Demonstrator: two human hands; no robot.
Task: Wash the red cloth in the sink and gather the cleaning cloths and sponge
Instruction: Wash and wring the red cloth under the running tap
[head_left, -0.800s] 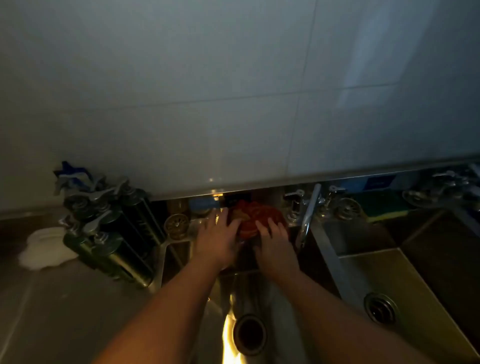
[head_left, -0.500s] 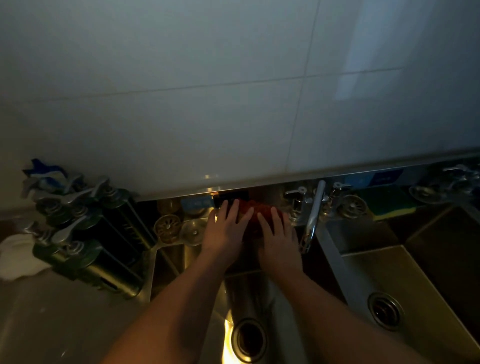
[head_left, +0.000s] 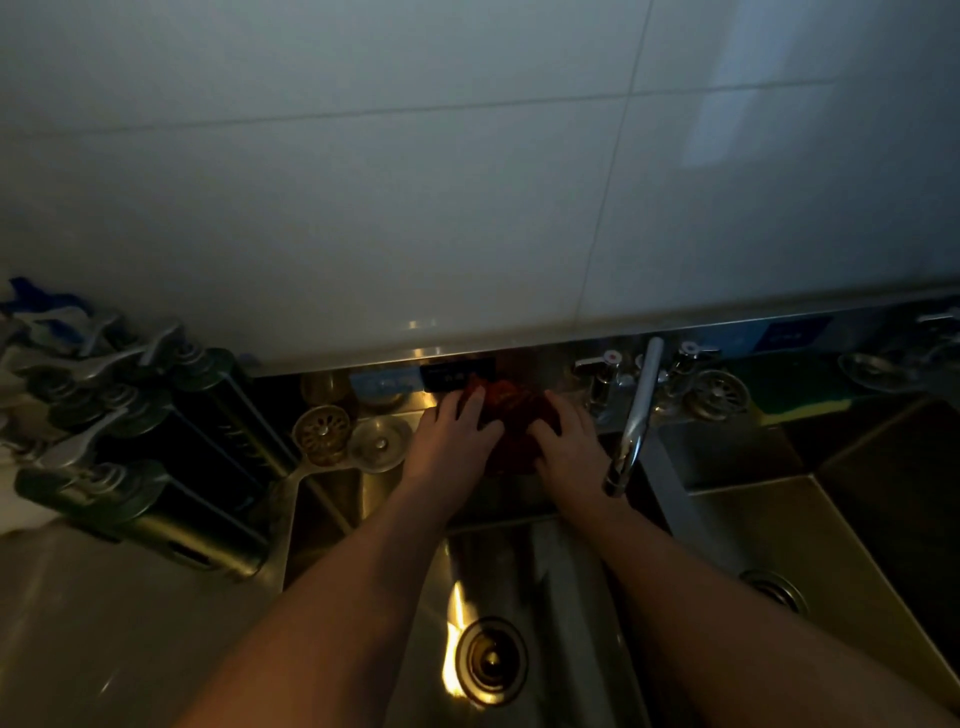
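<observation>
Dim scene, viewed from above. Two bare hands at frame centre, both laid on one crumpled red cloth (head_left: 511, 415) bunched on the back ledge of the steel sink (head_left: 524, 571), just below the wall. Left hand (head_left: 451, 441) on the cloth's left side, fingers extended and pressed onto the fabric. Right hand (head_left: 569, 452) on the cloth's right side, fingers curled over its edge. Cloth caught between the two hands; whether either hand fully closes round it cannot be told.

Two basins counted: centre basin with one round drain (head_left: 491, 660) at lower centre, right basin (head_left: 810, 551) with one drain at lower right. One chrome swivel tap spout (head_left: 634, 415) just right of the right hand, angled down, apart from it. Two tap handles flanking its base.

Three loose round strainers or plugs on the ledge: two side by side left of the left hand (head_left: 321, 434), one right of the tap (head_left: 719, 395).

One green-and-yellow rectangular sponge (head_left: 779, 389) on the ledge at right of frame, well apart from the cloth.

One cluster of dark green cylindrical bottles with metal levers (head_left: 156, 431) at left of frame; at least four, exact count unclear. One blue item at upper left behind them, not identifiable.
</observation>
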